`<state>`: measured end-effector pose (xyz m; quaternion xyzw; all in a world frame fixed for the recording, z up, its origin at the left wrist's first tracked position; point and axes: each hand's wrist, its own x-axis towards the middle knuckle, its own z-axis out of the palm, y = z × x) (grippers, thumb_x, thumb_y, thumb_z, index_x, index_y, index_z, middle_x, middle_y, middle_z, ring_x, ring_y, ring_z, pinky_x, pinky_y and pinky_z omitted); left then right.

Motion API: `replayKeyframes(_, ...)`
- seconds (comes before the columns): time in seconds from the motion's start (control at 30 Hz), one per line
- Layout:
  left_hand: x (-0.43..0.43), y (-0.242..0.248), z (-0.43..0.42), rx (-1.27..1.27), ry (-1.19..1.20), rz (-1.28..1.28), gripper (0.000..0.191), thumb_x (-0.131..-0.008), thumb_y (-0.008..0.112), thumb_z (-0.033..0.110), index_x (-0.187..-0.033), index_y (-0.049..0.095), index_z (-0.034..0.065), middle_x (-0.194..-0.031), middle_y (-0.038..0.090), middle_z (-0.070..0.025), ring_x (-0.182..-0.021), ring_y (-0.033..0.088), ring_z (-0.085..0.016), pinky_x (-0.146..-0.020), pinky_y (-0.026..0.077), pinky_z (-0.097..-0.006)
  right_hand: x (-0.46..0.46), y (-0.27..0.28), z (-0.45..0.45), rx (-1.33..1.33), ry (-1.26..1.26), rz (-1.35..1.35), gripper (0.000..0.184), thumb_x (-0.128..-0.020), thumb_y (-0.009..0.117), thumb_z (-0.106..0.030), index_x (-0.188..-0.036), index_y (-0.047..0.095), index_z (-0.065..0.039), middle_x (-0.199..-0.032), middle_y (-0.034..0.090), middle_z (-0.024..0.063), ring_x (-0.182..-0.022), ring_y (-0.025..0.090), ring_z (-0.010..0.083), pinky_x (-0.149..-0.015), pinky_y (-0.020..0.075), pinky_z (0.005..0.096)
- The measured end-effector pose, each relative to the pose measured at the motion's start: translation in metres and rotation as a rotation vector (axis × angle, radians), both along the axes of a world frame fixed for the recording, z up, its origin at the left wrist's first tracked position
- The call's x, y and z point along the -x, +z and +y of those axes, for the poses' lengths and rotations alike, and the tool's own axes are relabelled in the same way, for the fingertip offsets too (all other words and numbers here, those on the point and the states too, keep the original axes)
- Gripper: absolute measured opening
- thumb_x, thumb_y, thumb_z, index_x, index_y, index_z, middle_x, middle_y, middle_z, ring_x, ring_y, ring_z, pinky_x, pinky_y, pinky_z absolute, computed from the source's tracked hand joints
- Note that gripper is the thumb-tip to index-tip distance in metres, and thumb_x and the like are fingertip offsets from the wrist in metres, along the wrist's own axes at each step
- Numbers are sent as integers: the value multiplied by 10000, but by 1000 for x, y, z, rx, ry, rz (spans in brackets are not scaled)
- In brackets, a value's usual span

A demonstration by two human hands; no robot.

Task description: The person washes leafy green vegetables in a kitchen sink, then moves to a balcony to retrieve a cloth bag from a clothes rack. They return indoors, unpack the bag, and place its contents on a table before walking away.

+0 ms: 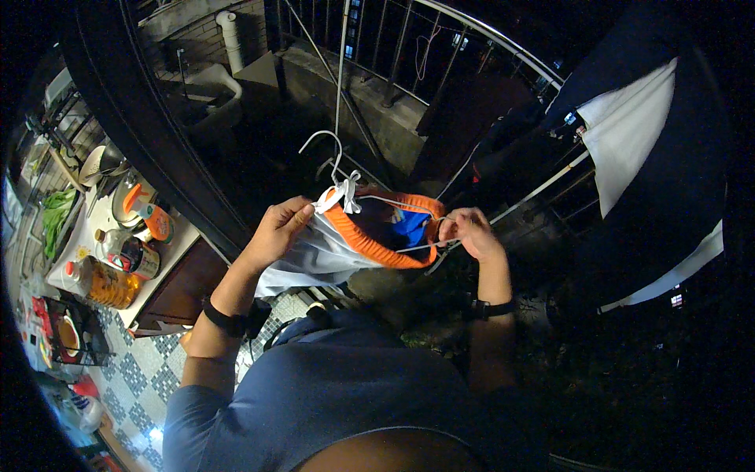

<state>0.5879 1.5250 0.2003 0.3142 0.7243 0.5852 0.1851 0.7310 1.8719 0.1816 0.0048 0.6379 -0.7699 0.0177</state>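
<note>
A white garment (318, 253) with an orange ribbed waistband (354, 236) hangs before me, its opening turned up towards me. Blue cloth (411, 229) shows inside it. My left hand (282, 230) pinches the waistband's left end, beside a knotted white drawstring (349, 192). A thin wire hanger (336, 144) runs through the opening, its hook rising above the drawstring. At the opposite end, my right hand (472, 233) has its fingers curled on the hanger's wire, close against the waistband; its exact grip on the cloth is partly hidden.
Balcony railings (407, 53) and a metal pole (542, 189) stand beyond my hands. White cloth (631, 130) hangs at right. On the left, past a dark door frame (147, 112), a counter (171, 259) holds an oil bottle (112, 283) and a spray bottle (153, 218).
</note>
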Motion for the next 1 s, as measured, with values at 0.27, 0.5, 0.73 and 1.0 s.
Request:
replayKeyframes(0.27,15,-22,14,102,308,511,121,-890,531,134,-851,539,19,-585,476,-152,-488,490,-243,-494,405,-323,-44,72,11,-546,-247,52,141,-847,566,-83,-764,623,16,-626,585,39,-560,533,82,-524,418,204)
replayKeyframes(0.5,32,-38,13,198,329,518,127,-870,524,157,-864,556,34,-674,563,-197,-617,570,-368,-548,448,-386,-73,123,21,-1086,-330,137,113,-784,655,-71,-825,664,34,-707,646,66,-597,565,95,-542,439,227)
replayKeyframes(0.73,50,-42,27,124,210,607,111,-840,564,122,-852,566,12,-770,557,-176,-699,557,-353,-612,455,-377,-76,129,33,-806,-454,230,56,-777,624,-31,-781,660,12,-721,647,42,-608,548,84,-561,427,213)
replayKeyframes(1.0,51,-36,35,135,34,648,132,-813,604,127,-879,569,18,-860,508,-165,-788,540,-344,-659,460,-380,-74,160,33,-1195,-359,193,103,-784,632,-85,-780,652,16,-696,644,63,-610,579,109,-579,451,244)
